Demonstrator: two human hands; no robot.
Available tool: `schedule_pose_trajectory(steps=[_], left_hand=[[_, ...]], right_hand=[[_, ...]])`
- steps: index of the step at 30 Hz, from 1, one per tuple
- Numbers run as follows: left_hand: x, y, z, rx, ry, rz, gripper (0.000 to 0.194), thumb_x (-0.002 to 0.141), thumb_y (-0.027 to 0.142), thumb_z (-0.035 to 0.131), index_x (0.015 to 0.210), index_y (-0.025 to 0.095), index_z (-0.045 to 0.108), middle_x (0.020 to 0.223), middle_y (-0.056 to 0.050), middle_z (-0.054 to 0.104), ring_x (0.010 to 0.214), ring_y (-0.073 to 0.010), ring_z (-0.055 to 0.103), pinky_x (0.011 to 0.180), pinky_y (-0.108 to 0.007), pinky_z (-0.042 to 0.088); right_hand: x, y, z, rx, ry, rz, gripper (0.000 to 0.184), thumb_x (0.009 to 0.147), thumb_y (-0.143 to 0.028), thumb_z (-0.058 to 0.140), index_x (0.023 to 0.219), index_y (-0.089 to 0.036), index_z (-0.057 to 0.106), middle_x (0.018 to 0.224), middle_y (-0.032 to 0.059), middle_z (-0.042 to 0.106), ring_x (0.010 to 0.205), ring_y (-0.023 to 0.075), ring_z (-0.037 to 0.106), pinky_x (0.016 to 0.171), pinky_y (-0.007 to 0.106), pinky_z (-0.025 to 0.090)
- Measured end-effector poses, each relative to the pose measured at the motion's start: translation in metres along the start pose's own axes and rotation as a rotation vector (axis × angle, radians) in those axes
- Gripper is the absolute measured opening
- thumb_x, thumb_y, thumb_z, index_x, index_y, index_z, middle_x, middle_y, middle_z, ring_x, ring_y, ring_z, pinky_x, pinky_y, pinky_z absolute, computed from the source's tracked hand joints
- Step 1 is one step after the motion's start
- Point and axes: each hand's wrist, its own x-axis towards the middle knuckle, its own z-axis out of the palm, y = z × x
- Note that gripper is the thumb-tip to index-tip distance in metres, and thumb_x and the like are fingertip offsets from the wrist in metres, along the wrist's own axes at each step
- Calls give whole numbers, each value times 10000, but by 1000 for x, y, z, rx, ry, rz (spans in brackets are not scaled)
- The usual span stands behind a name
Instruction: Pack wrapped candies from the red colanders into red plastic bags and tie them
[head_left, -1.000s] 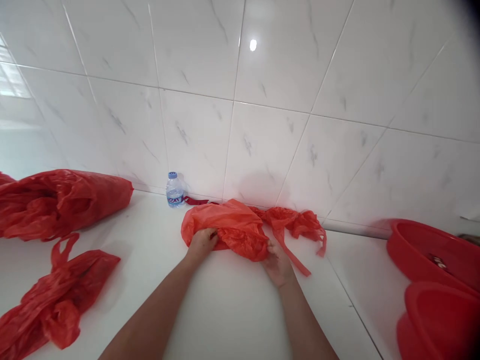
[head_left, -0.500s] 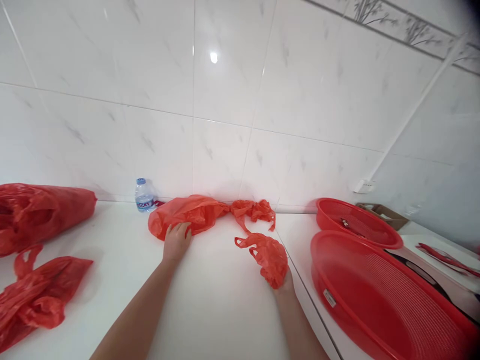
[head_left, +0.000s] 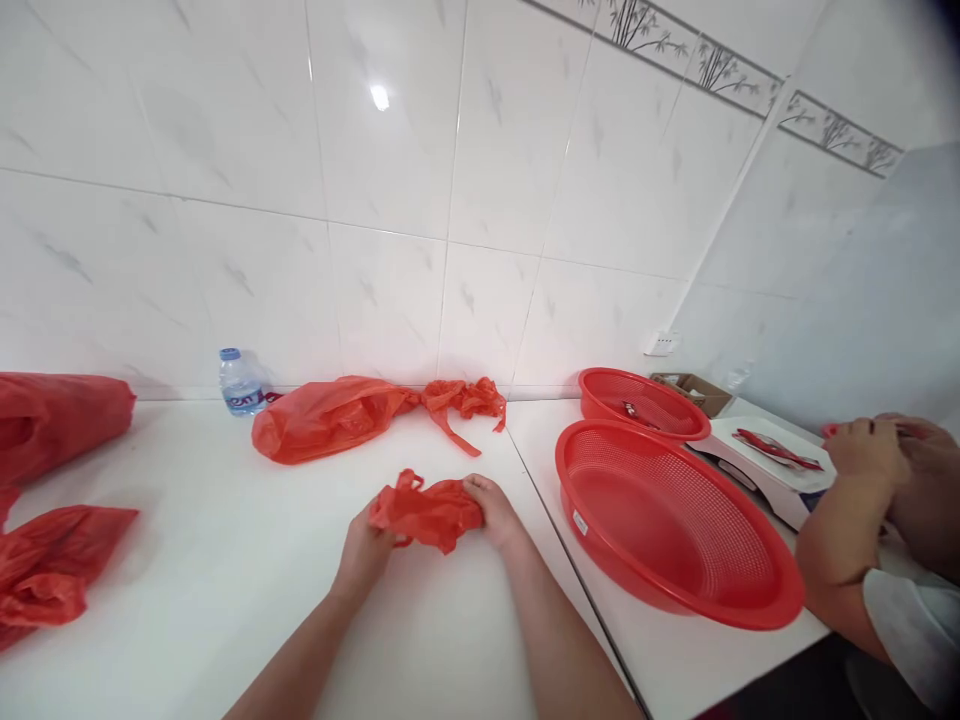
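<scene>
Both hands now meet on one small crumpled red bag [head_left: 427, 512], the left hand [head_left: 365, 552] having let go of the larger red bag [head_left: 322, 418], which lies against the far wall, and the right hand [head_left: 495, 510] having brought the small bag in from the right. Each hand pinches an end of the bundle, fingers curled into the plastic, just above the white counter [head_left: 225, 560] at its near middle. A small water bottle [head_left: 240, 382] stands at the far left by the tiled wall, with more red bags [head_left: 52, 560] heaped at the left edge. Two red mesh baskets [head_left: 675, 520] sit to the right, where another person's hands [head_left: 877, 455] are at work beside a white tray [head_left: 780, 465].
</scene>
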Motion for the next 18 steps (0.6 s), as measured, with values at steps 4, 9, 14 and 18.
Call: schedule_pose_trajectory(steps=[4, 9, 14, 18], left_hand=[[0, 9, -9, -126, 180, -164, 181, 731, 285, 566, 889, 199, 590, 843, -28, 646, 804, -214, 642, 587, -303, 562], [13, 15, 1, -310, 467, -277, 341, 744, 262, 594, 1052, 216, 456, 1025, -58, 595, 783, -178, 660, 577, -324, 581], [13, 15, 26, -394, 286, -167, 498, 755, 361, 663, 1175, 233, 429, 1048, -49, 603, 895, -170, 638, 767, -343, 563], [0, 9, 42, -435, -135, -149, 369, 820, 473, 560, 1023, 168, 603, 886, -69, 662, 842, -209, 649, 759, -363, 548]], right_hand=[[0, -11, -23, 97, 80, -55, 377, 649, -509, 697, 782, -194, 537, 634, -29, 566, 585, 124, 542, 583, 265, 458], [-1, -2, -17, 64, 224, -142, 364, 732, -549, 630, 716, -207, 505, 476, -87, 415, 455, 85, 421, 484, 215, 379], [-13, 9, 22, -49, 167, -188, 316, 700, -430, 705, 918, -221, 612, 633, -33, 593, 560, 122, 532, 522, 235, 416], [-13, 9, 42, -79, 26, -221, 537, 638, -310, 752, 1141, -271, 567, 1087, 36, 632, 886, 173, 608, 703, 274, 491]])
